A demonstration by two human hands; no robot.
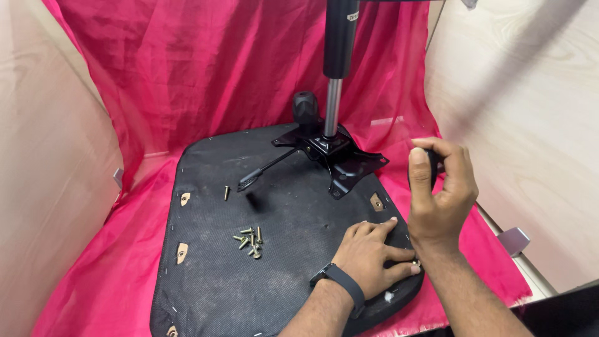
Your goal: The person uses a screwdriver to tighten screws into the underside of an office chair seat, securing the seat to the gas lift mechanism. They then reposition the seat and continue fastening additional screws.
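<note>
Two hands, left flat on seat base, right gripping black handle

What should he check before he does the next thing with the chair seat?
1. Seat flat on the pink cloth: ok.
2. Left hand pressing the seat edge: ok.
3. Right hand gripping a dark tool: ok; what kind of tool, cannot tell.
4. Screws piled within reach: ok; one screw lies apart.
5. Metal plate fastened to the seat: cannot tell.
</note>
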